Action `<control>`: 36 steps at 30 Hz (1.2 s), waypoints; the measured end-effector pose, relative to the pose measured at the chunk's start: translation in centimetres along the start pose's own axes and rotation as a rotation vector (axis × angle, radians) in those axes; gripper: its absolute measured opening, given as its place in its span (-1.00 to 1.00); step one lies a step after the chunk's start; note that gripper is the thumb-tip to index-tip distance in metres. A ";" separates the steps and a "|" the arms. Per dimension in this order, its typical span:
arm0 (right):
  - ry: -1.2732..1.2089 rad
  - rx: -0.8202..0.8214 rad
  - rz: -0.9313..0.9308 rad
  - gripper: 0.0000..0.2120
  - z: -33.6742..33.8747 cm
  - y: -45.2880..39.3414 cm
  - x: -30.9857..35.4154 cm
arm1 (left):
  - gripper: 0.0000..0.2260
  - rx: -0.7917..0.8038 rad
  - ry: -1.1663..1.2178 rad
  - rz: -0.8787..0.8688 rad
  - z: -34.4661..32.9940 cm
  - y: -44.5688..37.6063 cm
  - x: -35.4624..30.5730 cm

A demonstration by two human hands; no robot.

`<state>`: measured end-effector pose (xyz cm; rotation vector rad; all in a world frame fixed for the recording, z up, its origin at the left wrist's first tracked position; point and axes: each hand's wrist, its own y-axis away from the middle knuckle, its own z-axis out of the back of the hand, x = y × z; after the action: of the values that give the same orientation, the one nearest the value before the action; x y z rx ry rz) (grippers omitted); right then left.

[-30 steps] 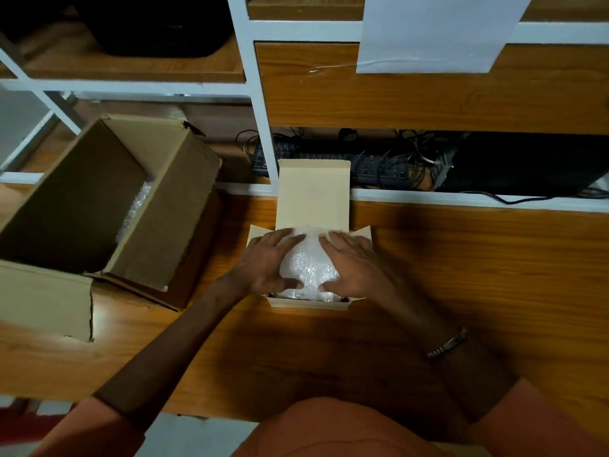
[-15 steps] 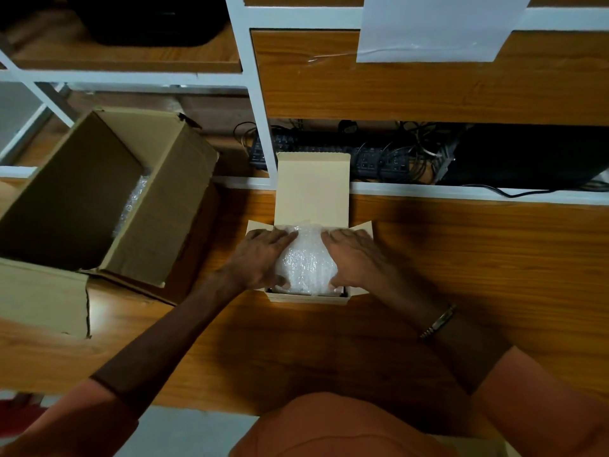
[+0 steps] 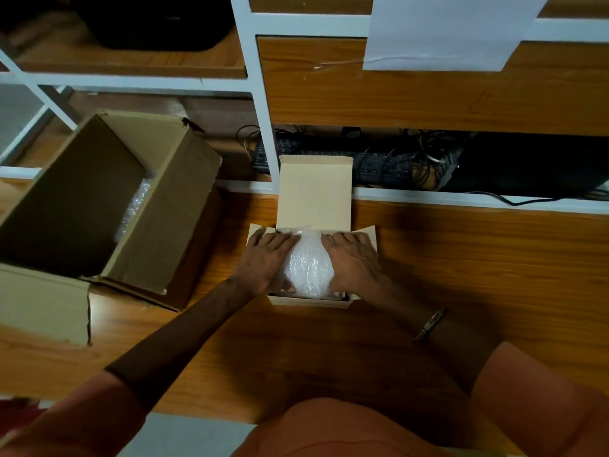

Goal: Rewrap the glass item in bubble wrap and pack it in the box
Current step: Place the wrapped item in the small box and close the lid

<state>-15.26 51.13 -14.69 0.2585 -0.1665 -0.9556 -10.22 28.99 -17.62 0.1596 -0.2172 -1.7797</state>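
Note:
A bundle of white bubble wrap (image 3: pixel 308 267) sits in a small tan cardboard box (image 3: pixel 309 301) on the wooden table, bulging above the box's rim. The glass item inside the wrap is hidden. My left hand (image 3: pixel 263 263) lies flat on the bundle's left side and my right hand (image 3: pixel 354 260) on its right side, fingers pointing away from me. The box's lid flap (image 3: pixel 314 192) stands upright at the back, and small side flaps spread out left and right.
A large open cardboard box (image 3: pixel 99 206) with some bubble wrap inside stands at the left, one flap hanging over the table's near edge. Behind the table, a white-framed shelf holds a keyboard (image 3: pixel 372 163), cables and a dark device. A white sheet (image 3: pixel 445 31) hangs above.
Both hands have slid outward and down along the bundle's sides, and the wrap sits a little lower in the small box. The view has shifted slightly.

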 end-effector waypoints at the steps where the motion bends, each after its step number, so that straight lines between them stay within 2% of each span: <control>1: -0.012 0.001 -0.005 0.10 0.1 0.0 0.0 | 0.14 0.009 0.003 0.014 0.1 0.0 -0.2; 5: -0.057 -0.001 -0.018 0.15 0.0 1.2 -0.1 | 0.14 -0.017 -0.008 0.041 0.0 1.2 -1.2; 8: -0.120 -0.068 -0.115 0.20 -0.2 3.2 -0.3 | 0.15 -0.160 0.169 0.094 0.0 2.9 -1.7; 10: -0.222 -0.133 -0.225 0.20 0.0 4.6 -0.6 | 0.15 -0.211 0.331 0.208 0.3 4.0 -1.7; 13: -0.595 -0.201 -0.387 0.14 0.5 6.1 -1.0 | 0.10 -0.345 0.602 0.488 1.2 5.3 -2.3; 14: -0.728 -0.227 -0.416 0.10 0.5 6.4 -1.0 | 0.04 -0.377 0.726 0.576 1.4 5.5 -2.5; 16: -0.917 -0.279 -0.446 0.01 0.4 6.8 -0.7 | -0.14 -0.448 0.918 0.635 1.8 6.0 -3.0; 19: -1.121 -0.348 -0.470 -0.14 0.6 6.4 0.2 | -0.26 -0.539 0.959 0.590 2.1 6.2 -3.7; 21: -1.166 -0.325 -0.430 -0.24 0.6 6.0 1.0 | -0.29 -0.551 1.019 0.541 2.6 6.1 -4.5; 25: -0.982 -0.263 -0.319 -0.42 -0.5 5.5 2.3 | -0.45 -0.437 0.992 0.377 3.0 6.1 -6.3; 29: -0.828 -0.309 -0.262 -0.46 -1.1 4.9 1.9 | -0.61 -0.455 0.770 0.241 2.1 5.6 -5.8; 33: -0.822 -0.306 -0.296 -0.63 -1.1 3.2 0.4 | -0.59 -0.387 0.830 0.280 2.7 4.9 -4.3; 36: -0.841 -0.260 -0.320 -0.63 -0.7 2.1 -0.5 | -0.53 -0.309 0.705 0.300 3.3 4.2 -3.2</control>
<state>-13.74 52.83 -14.76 -0.3852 -0.7819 -1.3482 -6.28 31.41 -13.48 0.4894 0.5129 -1.3440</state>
